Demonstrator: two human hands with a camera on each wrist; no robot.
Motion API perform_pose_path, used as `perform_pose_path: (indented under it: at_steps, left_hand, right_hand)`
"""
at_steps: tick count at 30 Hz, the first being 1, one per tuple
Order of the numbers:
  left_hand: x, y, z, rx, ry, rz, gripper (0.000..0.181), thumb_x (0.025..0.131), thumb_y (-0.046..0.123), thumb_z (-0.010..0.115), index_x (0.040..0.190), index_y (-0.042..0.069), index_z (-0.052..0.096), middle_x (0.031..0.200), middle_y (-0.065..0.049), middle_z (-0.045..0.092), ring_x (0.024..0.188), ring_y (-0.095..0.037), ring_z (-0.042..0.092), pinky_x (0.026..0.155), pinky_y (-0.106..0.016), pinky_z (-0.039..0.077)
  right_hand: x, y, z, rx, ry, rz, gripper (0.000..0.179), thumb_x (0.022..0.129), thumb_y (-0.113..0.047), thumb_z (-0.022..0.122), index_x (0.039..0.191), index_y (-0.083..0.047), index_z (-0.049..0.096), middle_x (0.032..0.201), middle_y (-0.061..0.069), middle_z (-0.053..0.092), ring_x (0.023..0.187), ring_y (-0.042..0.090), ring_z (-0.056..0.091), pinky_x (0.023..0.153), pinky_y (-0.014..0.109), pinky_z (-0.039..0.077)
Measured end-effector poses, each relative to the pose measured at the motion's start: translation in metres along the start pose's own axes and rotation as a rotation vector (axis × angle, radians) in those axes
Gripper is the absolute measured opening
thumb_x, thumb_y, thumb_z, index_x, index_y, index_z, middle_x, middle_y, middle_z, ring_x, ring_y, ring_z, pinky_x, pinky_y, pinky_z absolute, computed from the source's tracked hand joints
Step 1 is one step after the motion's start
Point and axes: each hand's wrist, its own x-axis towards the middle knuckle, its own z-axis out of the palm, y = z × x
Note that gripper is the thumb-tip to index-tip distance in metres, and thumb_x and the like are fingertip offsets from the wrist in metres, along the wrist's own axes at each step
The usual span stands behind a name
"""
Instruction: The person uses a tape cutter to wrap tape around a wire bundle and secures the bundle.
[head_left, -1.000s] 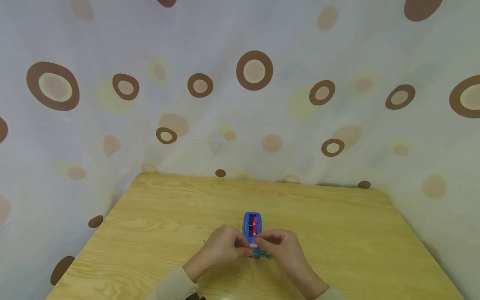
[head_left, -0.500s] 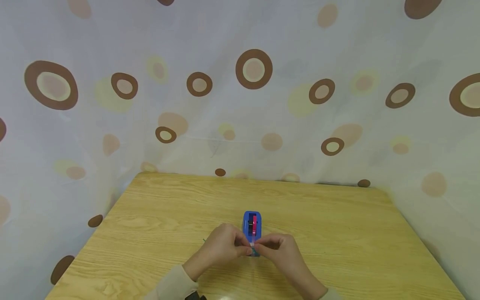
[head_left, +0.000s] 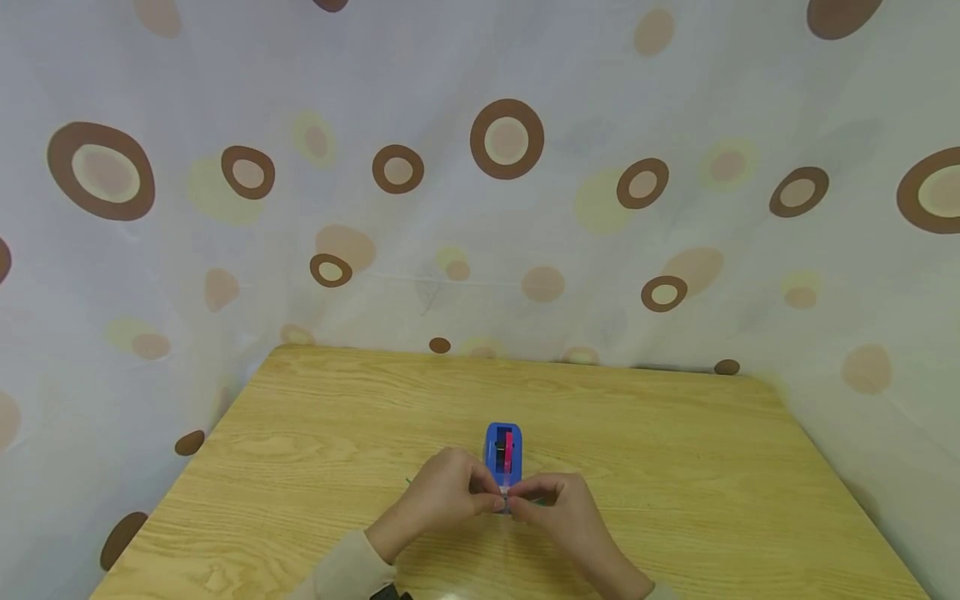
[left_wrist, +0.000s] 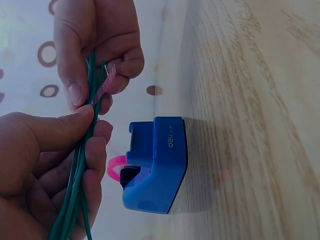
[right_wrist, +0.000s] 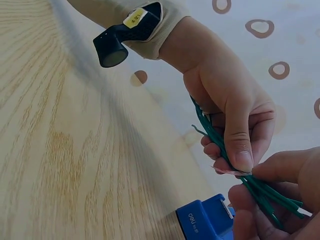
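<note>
A bundle of thin green wire-like strands (left_wrist: 75, 190) runs between my two hands. My left hand (head_left: 444, 495) grips the bundle, its thumb lying along it beside a strip of pinkish clear tape (left_wrist: 105, 85). With thumb and fingers, my right hand (head_left: 558, 508) pinches the tape against the strands, close to the left fingertips. The tape crosses the bundle and one end sticks out. In the right wrist view the green strands (right_wrist: 270, 197) fan out past the right fingers. Just beyond the hands stands a blue tape dispenser (head_left: 492, 457) with a pink roll (left_wrist: 116, 167).
Everything is above a wooden table (head_left: 337, 417). A patterned curtain (head_left: 480, 217) hangs behind it and at both sides. A black wrist camera (right_wrist: 135, 32) sits on the left sleeve.
My right hand has moved slightly down and left, bringing its fingertips against the left ones over the bundle. The left hand and the dispenser have stayed put.
</note>
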Motion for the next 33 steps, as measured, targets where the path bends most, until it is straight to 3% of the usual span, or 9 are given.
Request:
perform_pose_path:
  at_steps: [5, 13, 20, 24, 28, 33]
  left_hand:
    - [-0.0002, -0.0001, 0.0004, 0.005, 0.004, 0.006, 0.009, 0.084, 0.019, 0.081, 0.076, 0.017, 0.078, 0.067, 0.017, 0.067, 0.061, 0.0, 0.057, 0.053, -0.021, 0.047]
    - [-0.0002, -0.0024, 0.0019, 0.003, 0.001, 0.017, 0.008, 0.084, 0.02, 0.081, 0.077, 0.016, 0.079, 0.067, 0.018, 0.067, 0.062, 0.0, 0.058, 0.054, -0.021, 0.049]
    - [-0.0005, -0.0033, 0.0021, 0.006, 0.001, 0.018, 0.008, 0.084, 0.019, 0.08, 0.077, 0.016, 0.078, 0.067, 0.019, 0.066, 0.062, 0.0, 0.058, 0.054, -0.021, 0.048]
    - [0.0, -0.0031, 0.0027, -0.001, -0.001, 0.004, 0.009, 0.085, 0.019, 0.08, 0.076, 0.016, 0.078, 0.065, 0.019, 0.065, 0.06, -0.001, 0.058, 0.053, -0.021, 0.049]
    - [0.0002, -0.0028, 0.0027, -0.012, -0.007, -0.005, 0.01, 0.085, 0.018, 0.08, 0.076, 0.016, 0.078, 0.064, 0.018, 0.065, 0.058, -0.002, 0.058, 0.053, -0.022, 0.049]
    - [0.0016, -0.0039, 0.0033, -0.025, -0.017, -0.033, 0.01, 0.085, 0.02, 0.079, 0.075, 0.017, 0.078, 0.063, 0.017, 0.064, 0.058, -0.003, 0.059, 0.052, -0.022, 0.049]
  right_hand:
    - [-0.0004, 0.0001, 0.0006, -0.005, 0.011, 0.001, 0.016, 0.088, -0.009, 0.074, 0.099, 0.003, 0.074, 0.092, 0.015, 0.072, 0.076, 0.021, 0.067, 0.069, 0.029, 0.055]
    - [0.0004, 0.0034, 0.0026, 0.002, 0.013, -0.004, 0.021, 0.083, -0.011, 0.08, 0.098, 0.002, 0.074, 0.097, 0.013, 0.073, 0.086, 0.025, 0.07, 0.073, 0.029, 0.057]
    - [0.0036, 0.0054, 0.0033, -0.275, 0.067, -0.096, 0.014, 0.08, -0.016, 0.084, 0.088, -0.009, 0.075, 0.089, 0.0, 0.073, 0.084, 0.014, 0.067, 0.074, 0.023, 0.054]
    - [0.0037, 0.0069, 0.0047, -0.349, 0.085, -0.127, 0.012, 0.079, -0.014, 0.084, 0.085, -0.011, 0.073, 0.086, -0.005, 0.072, 0.084, 0.012, 0.066, 0.074, 0.023, 0.054]
    - [0.0035, 0.0071, 0.0056, -0.363, 0.092, -0.14, 0.013, 0.079, -0.011, 0.083, 0.084, -0.01, 0.072, 0.086, -0.004, 0.072, 0.083, 0.012, 0.066, 0.073, 0.023, 0.054]
    - [0.0034, 0.0077, 0.0051, -0.295, 0.093, -0.117, 0.012, 0.079, -0.009, 0.083, 0.082, -0.008, 0.072, 0.087, 0.001, 0.072, 0.077, 0.013, 0.066, 0.067, 0.023, 0.055]
